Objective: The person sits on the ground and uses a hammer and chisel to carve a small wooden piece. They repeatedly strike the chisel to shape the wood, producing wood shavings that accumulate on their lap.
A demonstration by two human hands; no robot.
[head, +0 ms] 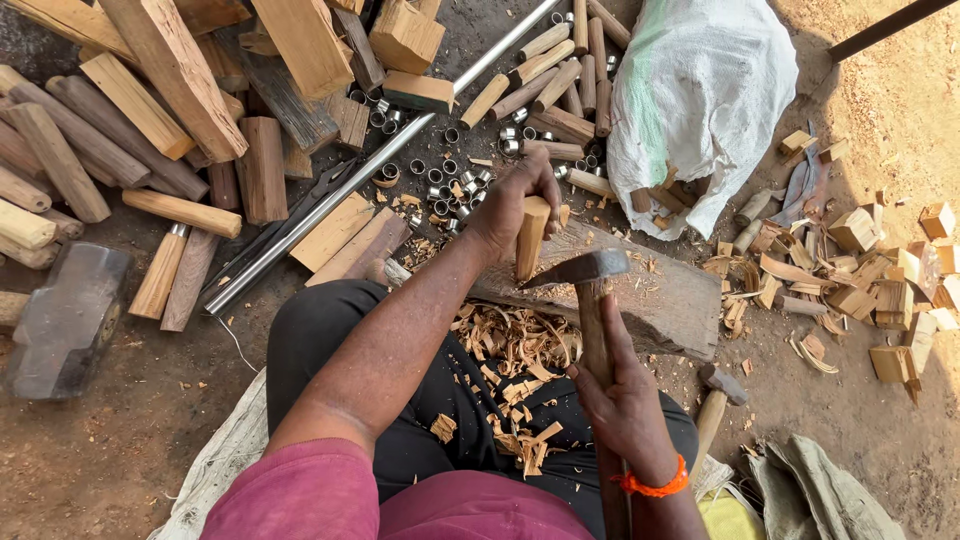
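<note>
Head view: your left hand [510, 205] holds a short wooden peg [531, 238] upright on the chopping block [665, 300], while your right hand [625, 400] is closed around the adze [590, 272]. Keep fingers above the blade's path and shave thin strokes downward. Behind the block, a white woven sack [700, 90] slumps open, unlabelled.

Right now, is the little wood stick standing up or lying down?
Standing up. The left hand holds the wood stick on end on the chopping block, top pointing upward.
</note>
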